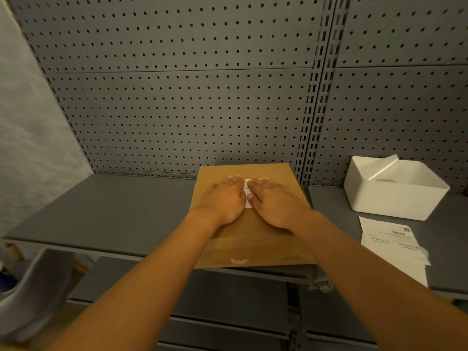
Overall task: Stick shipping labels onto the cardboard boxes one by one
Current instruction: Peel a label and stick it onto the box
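Note:
A flat brown cardboard box [263, 239] lies on the grey shelf [114, 211], its near edge hanging over the shelf's front. A white shipping label [247, 192] lies on the box top, mostly hidden by my hands. My left hand [224, 198] and my right hand [272, 201] lie side by side on it, palms down with straight fingers pressing on the label and the box top.
A white plastic bin [395, 196] holding translucent backing paper [385, 164] stands at the right on the shelf. A stack of printed label sheets [395, 247] lies in front of it. A grey pegboard wall [190, 97] rises behind. A grey chair [33, 295] is at lower left.

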### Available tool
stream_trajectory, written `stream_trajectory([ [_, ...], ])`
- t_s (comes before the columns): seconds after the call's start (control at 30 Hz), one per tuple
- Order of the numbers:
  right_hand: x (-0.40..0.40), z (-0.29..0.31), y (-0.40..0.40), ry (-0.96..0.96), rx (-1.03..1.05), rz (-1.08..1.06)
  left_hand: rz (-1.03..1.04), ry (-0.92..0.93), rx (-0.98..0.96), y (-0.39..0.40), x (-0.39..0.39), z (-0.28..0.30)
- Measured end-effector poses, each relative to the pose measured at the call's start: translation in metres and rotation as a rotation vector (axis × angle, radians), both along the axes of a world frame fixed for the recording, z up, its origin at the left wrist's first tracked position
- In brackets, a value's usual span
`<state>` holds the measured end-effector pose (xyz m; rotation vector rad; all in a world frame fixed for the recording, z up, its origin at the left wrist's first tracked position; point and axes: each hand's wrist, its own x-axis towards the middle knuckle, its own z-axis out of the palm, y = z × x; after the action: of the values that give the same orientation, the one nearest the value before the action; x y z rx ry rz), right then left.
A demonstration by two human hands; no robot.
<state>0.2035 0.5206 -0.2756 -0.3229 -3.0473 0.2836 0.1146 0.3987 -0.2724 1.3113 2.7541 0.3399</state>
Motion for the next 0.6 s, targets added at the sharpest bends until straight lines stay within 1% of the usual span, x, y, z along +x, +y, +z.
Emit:
stream_trajectory([
  [0.17, 0.017, 0.008, 0.041, 0.036, -0.092, -0.230, 0.263, -0.068, 0.119, -0.030, -0.027, 0.006],
  [0.23, 0.027, 0.007, 0.051, 0.046, -0.164, -0.272, 0.348, -0.151, 0.184, -0.042, -0.031, 0.006],
  [0.3, 0.035, 0.007, 0.051, 0.079, -0.310, -0.330, 0.417, -0.289, 0.267, -0.049, -0.027, 0.008],
  [0.43, 0.043, 0.002, 0.049, 0.041, -0.595, -0.443, 0.496, -0.683, 0.564, -0.052, -0.014, 0.007],
  [0.6, 0.052, -0.005, 0.044, 0.077, -0.782, -0.458, 0.577, -0.889, 0.645, -0.062, -0.007, -0.005],
])
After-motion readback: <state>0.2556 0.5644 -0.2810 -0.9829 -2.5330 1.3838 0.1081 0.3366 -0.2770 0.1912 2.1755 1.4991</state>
